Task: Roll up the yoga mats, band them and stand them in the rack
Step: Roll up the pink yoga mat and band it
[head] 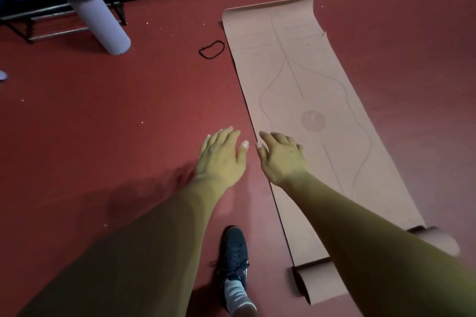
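Mostly unrolled, the pink mat [309, 80] lies on the red floor [103, 110], near end curled. The left hand [221, 154] beside its edge and right hand [280, 159] over it spread empty fingers. A black band [211, 49] lies by its far corner; a banded pale mat [95, 5] leans against the rack [64, 26].

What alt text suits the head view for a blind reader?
A pink yoga mat lies mostly unrolled on a red floor, the open left hand and right hand near its edge. A black band lies beside it.
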Demonstrator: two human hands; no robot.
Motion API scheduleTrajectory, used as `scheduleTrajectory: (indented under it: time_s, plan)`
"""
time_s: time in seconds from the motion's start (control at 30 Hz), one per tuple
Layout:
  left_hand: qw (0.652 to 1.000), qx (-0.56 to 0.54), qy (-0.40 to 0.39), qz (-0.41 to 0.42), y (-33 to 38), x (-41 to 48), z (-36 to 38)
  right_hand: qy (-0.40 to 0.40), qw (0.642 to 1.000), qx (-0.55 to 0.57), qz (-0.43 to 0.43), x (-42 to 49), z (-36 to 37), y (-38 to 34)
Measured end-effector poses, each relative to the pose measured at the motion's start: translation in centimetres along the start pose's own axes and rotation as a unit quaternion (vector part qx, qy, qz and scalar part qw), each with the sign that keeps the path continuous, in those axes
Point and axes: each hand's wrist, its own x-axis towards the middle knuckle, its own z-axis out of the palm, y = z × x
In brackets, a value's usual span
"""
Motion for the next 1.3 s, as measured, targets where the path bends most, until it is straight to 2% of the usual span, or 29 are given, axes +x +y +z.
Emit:
scheduleTrajectory:
  time_s: [0.17, 0.33, 0.5, 0.63, 0.83, 1.1, 1.3]
  plan:
    - [0.999, -0.016, 0.027, -0.029, 2.4, -8.5, 2.7, 0.038, 0.999, -0.015, -0.009, -7.8, 0.4, 3.6]
    - [0.999, 0.029, 0.016, -0.030, 4.0, -17.5, 5.4, 0.014, 0.999, -0.035, -0.008, -16.5, 1.1, 6.9]
    - [0.999, 0.029, -0.002, -0.027, 7.5, -23.4, 8.6, 0.002, 0.994, -0.091, -0.054, -21.8, 1.0, 10.0]
    - [0.999, 0.038, 0.001, -0.034, 11.8, -25.2, 12.5, -0.001, 0.992, -0.105, -0.073, -23.6, 1.3, 14.8]
    - [0.994, 0.043, -0.051, -0.085, 19.8, -27.7, 20.9, -0.026, 0.996, -0.056, -0.064, -26.5, 2.2, 27.0]
    - [0.995, 0.029, -0.026, -0.088, 32.2, -26.4, 31.9, -0.053, 0.992, -0.078, -0.088, -27.8, 0.8, 42.8]
    - [0.992, 0.018, -0.045, -0.115, 34.4, -25.8, 40.5, -0.094, 0.986, -0.113, -0.073, -26.6, 5.2, 50.5]
